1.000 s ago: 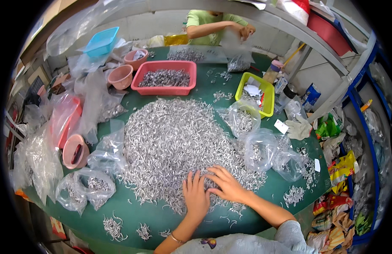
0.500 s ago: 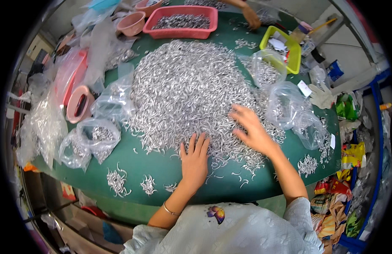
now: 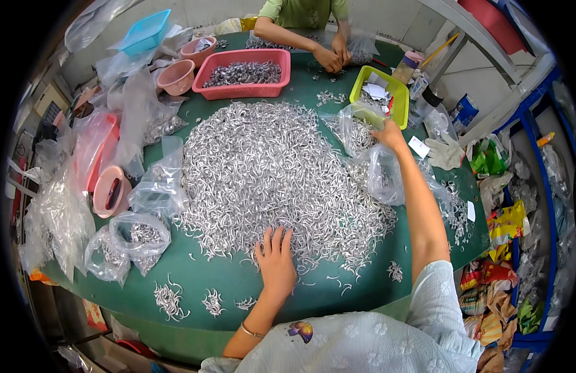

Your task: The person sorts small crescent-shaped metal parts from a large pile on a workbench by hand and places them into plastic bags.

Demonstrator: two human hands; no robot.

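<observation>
1. Curved silvery pieces [image 3: 257,168] are lying in one broad heap across the middle of the green tabletop [image 3: 378,295]; several small piles [image 3: 168,299] of similar pieces are sitting apart toward the near edge.
2. Of the two hands, the left hand [image 3: 276,267] is resting palm down at the heap's near side; its fingers are lying open and slightly apart, the tips touching pieces.
3. The right hand [image 3: 391,133] is sitting at the right side of a clear bag [image 3: 345,127] with pieces inside, just before a yellow-green tray [image 3: 402,105]; I cannot tell whether its fingers are gripping the plastic.
4. Beyond the heap, a pink tray [image 3: 241,91] is holding small metal parts [image 3: 244,73]; to the left, an open bag [image 3: 138,252] is holding more pieces.
5. Near the right edge, a white glove [image 3: 446,154] is lying beside a white card [image 3: 418,147]; at the far end, a co-worker [image 3: 300,15] in green is facing the tabletop.
</observation>
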